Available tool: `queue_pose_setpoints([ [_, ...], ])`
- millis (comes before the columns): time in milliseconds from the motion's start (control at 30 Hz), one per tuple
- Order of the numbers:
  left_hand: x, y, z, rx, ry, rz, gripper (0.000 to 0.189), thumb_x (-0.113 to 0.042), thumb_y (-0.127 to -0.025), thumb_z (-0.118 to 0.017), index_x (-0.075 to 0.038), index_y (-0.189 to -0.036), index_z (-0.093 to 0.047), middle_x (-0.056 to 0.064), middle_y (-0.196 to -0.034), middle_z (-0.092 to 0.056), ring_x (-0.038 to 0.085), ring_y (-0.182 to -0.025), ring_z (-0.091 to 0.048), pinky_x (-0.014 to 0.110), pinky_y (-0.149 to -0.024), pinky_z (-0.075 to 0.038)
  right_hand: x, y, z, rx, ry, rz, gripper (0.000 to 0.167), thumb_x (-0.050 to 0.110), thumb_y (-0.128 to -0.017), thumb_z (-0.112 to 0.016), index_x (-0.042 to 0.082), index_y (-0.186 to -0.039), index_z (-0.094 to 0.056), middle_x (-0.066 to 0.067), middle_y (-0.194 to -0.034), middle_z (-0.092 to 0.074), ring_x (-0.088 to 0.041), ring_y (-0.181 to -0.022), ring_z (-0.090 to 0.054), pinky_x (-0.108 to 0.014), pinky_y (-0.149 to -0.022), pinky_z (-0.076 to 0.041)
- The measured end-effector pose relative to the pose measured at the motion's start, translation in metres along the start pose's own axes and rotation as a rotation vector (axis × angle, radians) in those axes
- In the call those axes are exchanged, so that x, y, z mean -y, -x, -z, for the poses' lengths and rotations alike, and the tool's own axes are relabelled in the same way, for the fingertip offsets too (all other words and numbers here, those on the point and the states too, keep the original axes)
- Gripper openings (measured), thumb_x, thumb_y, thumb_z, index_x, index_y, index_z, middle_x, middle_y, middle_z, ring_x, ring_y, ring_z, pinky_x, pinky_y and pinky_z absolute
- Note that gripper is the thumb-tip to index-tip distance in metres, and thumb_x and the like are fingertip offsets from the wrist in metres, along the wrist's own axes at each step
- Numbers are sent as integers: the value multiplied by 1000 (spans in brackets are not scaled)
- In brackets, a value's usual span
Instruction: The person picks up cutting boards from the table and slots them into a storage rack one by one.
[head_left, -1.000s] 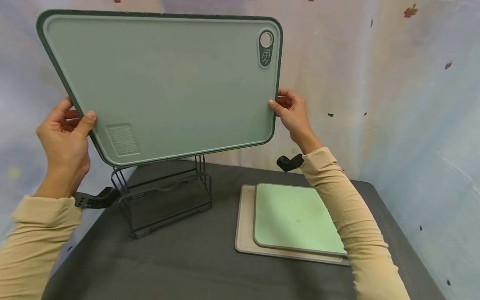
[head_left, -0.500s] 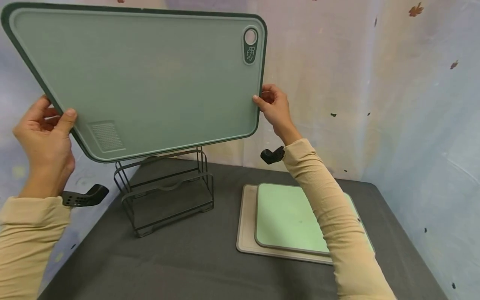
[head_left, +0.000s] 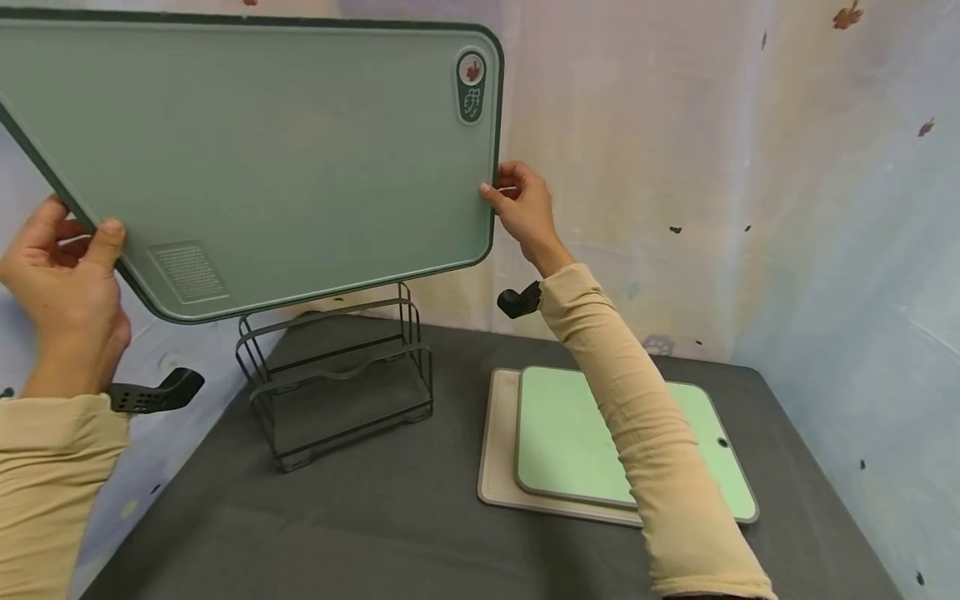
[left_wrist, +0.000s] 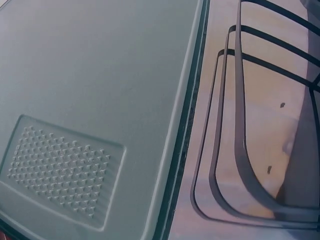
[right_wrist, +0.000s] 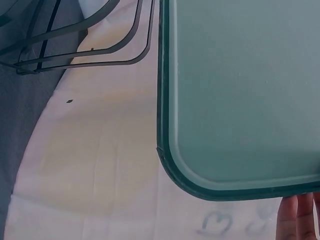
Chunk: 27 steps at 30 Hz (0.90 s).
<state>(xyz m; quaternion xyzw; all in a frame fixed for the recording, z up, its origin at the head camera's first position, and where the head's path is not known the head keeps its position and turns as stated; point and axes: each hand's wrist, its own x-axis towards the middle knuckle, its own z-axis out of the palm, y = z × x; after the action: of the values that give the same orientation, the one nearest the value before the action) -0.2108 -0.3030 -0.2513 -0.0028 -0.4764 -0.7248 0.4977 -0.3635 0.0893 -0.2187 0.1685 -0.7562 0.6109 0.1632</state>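
A large grey-green cutting board (head_left: 300,150) with a dark green rim is held up in the air, its broad face towards me. My left hand (head_left: 71,287) grips its left edge, thumb on the front near the textured grater patch (head_left: 189,271). On the opposite edge my right hand (head_left: 525,208) pinches the board below the hole in its corner. Behind and under the board's lower edge stands a black wire rack (head_left: 345,375). The left wrist view shows the board (left_wrist: 110,65) beside the rack's wire loops (left_wrist: 240,100); fingertips (right_wrist: 297,215) show under the board's edge in the right wrist view.
A light green board (head_left: 570,433) lies on a beige board (head_left: 498,467) at the right of the dark grey table (head_left: 405,517), partly hidden by my right forearm. A pale patterned curtain (head_left: 637,150) hangs behind the table.
Both hands have moved left in the head view, carrying the cutting board with them. Its upper left corner has left the frame. The rack and the stacked boards show only a slight view shift.
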Motion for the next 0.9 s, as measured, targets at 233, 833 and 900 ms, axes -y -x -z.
queue_pose_setpoints([
  [233,1,-2,7,-37,-14,8,28,10,-76,-77,5,-104,-73,13,-90,-56,15,-76,-46,17,-66,-41,-3,-2,-15,-6,5,-20,22,4,-91,-67,-2,-111,-61,-11,-100,-62,-21,-89,-60,-28,-75,-50],
  [833,4,3,21,-166,-138,50,27,6,-80,-75,-4,-104,-75,7,-97,-56,12,-90,-46,14,-74,-38,-15,-5,-43,10,115,0,21,7,-93,-67,0,-112,-63,-13,-104,-65,-22,-93,-64,-27,-79,-51],
  [900,5,4,21,-164,-159,38,26,6,-80,-75,-4,-104,-75,6,-96,-56,11,-90,-46,15,-76,-38,-17,-5,-44,3,131,2,20,7,-93,-66,1,-111,-64,-12,-104,-65,-21,-93,-65,-27,-79,-51],
])
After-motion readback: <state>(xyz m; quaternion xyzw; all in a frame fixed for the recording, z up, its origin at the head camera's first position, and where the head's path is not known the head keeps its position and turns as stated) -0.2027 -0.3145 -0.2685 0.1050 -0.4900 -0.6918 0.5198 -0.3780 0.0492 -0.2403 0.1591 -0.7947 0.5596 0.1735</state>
